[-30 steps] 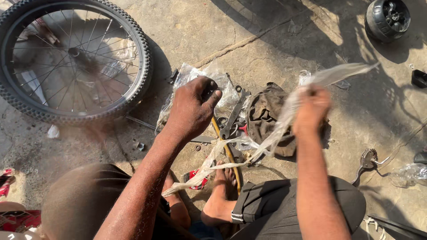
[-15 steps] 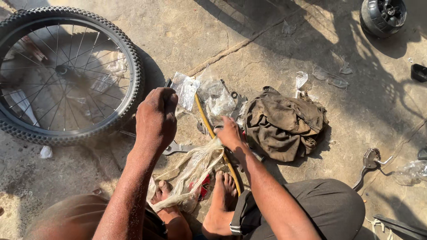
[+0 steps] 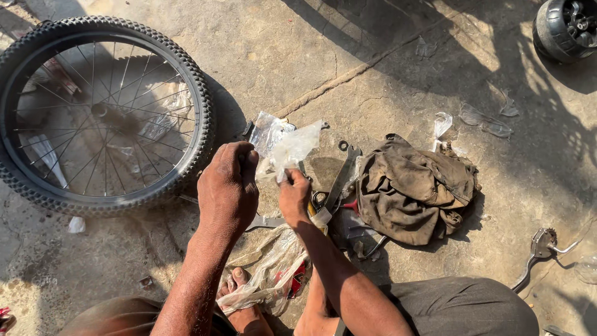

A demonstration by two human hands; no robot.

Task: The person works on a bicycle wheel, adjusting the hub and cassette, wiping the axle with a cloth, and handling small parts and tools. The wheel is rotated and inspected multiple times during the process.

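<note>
My left hand (image 3: 228, 190) is curled into a fist over the ground, beside a piece of clear plastic wrap (image 3: 287, 148). My right hand (image 3: 294, 197) pinches that plastic wrap from below and holds it up. A long crumpled strip of clear plastic (image 3: 268, 269) trails down between my forearms onto my foot (image 3: 244, 308). Under the hands lie wrenches (image 3: 341, 177) and other small tools on the concrete.
A spoked bicycle wheel with a knobby tyre (image 3: 102, 115) lies at the left. A crumpled brown rag (image 3: 413, 190) sits right of the tools. A black round part (image 3: 567, 28) is at the top right, a metal crank piece (image 3: 540, 250) at the right. Plastic scraps (image 3: 485, 121) litter the concrete.
My right hand let the long plastic strip drop, came down to the tools beside my left hand, and now pinches a plastic piece. The view shifted slightly right.
</note>
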